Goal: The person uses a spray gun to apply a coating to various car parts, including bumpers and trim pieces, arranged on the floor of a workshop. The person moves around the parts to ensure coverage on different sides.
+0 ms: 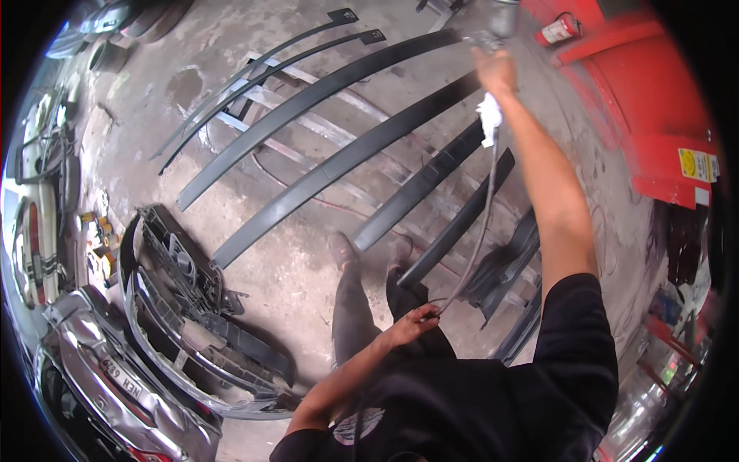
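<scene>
My right hand (496,71) is stretched out to the far side, closed around the handle of a spray gun with a grey cup (504,19); the gun's front is blurred. White wrapping (489,119) hangs below the grip. From there a thin air hose (486,208) runs back toward me to my left hand (416,322), whose fingers are closed on it near my waist. The gun is close to the far ends of a long dark trim strip (331,83) and a second strip (346,160). Nearer me lie a third strip (423,185) and a fourth (454,227).
Metal rack rails (323,127) support the strips; two thin strips lie further left. At left are a car grille (181,254), a bumper (173,346) and a silver car panel (100,354). A red body (654,85) and red cylinder (560,29) stand right.
</scene>
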`<state>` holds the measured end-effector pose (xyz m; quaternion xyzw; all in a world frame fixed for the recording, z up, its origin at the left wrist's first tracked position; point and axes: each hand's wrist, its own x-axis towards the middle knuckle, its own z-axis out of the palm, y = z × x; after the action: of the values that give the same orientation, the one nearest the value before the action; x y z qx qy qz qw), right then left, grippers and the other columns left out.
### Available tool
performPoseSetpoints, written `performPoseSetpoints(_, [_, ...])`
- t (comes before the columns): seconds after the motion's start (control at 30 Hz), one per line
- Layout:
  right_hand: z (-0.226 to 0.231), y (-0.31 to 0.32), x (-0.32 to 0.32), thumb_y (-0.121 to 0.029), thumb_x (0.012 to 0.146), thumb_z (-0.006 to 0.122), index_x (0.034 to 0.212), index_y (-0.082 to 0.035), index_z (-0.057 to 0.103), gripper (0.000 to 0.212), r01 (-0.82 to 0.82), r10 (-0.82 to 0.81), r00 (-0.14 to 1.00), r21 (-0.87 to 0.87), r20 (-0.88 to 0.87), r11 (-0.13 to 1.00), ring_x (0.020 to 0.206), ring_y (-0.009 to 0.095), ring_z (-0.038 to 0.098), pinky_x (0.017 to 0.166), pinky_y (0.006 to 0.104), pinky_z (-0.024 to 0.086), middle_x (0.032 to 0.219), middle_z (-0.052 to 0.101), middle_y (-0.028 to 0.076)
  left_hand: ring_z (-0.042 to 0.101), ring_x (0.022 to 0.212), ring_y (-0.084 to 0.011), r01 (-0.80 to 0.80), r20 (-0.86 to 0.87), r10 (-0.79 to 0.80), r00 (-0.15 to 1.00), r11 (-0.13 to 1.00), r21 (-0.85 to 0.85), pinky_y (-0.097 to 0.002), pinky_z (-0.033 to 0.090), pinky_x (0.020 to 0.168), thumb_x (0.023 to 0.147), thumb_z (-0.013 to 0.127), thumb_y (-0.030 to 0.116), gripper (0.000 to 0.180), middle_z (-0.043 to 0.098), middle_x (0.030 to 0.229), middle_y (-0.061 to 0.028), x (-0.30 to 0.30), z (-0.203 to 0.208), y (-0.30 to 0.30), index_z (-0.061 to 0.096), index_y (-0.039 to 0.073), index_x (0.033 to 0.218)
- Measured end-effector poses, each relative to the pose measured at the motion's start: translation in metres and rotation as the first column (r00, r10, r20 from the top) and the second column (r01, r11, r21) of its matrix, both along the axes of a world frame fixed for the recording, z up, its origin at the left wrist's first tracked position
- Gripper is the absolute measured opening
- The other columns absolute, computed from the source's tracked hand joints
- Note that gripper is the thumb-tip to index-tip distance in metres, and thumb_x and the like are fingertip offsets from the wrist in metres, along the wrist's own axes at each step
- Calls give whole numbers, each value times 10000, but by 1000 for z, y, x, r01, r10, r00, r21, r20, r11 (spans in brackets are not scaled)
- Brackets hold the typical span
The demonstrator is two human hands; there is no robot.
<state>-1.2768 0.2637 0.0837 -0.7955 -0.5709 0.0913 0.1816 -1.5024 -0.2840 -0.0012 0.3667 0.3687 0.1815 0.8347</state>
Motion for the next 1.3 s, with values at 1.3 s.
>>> performPoseSetpoints(1.3, [-34, 87, -214, -410, 926, 667, 982, -3, 733, 416, -163, 175, 981, 136, -83, 977, 928, 436, 703, 854, 494, 549, 885, 732, 241, 448, 1314, -189, -211, 139, 237, 961, 961, -181, -348, 342, 1134, 1018, 641, 224, 512, 532, 1357, -58, -63, 19, 54, 435, 70, 1461])
